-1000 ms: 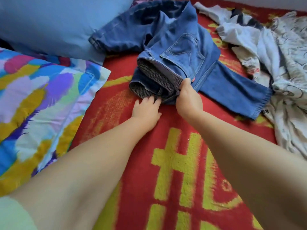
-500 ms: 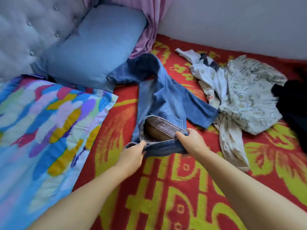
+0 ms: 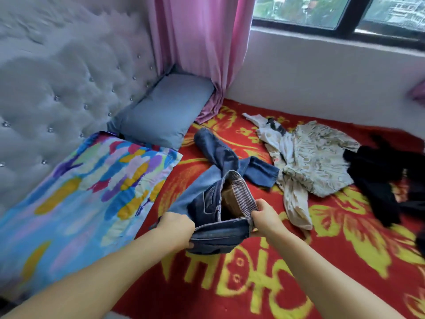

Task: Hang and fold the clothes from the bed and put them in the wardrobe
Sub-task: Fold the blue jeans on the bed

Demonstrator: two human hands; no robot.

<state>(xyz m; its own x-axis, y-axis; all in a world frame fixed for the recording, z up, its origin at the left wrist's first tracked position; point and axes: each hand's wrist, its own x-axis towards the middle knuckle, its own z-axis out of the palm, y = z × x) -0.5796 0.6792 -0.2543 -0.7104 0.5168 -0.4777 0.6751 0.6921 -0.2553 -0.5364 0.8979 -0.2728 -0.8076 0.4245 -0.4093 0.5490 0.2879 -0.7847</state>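
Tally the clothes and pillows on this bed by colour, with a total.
Blue: 2, the jeans gripped at the waistband by the left hand and right hand, and the plain pillow.
Pale patterned: 1, the light garment.
Black: 1, the dark heap.
Multicoloured: 1, the painted-print pillow.
Total: 5.

I work from 1 view only, the head camera. It looks forward and down across the bed (image 3: 299,261) from its near edge, facing the far edge under the window (image 3: 340,12), with the headboard (image 3: 57,84) along the left edge. It sits close, both forearms entering from the bottom.
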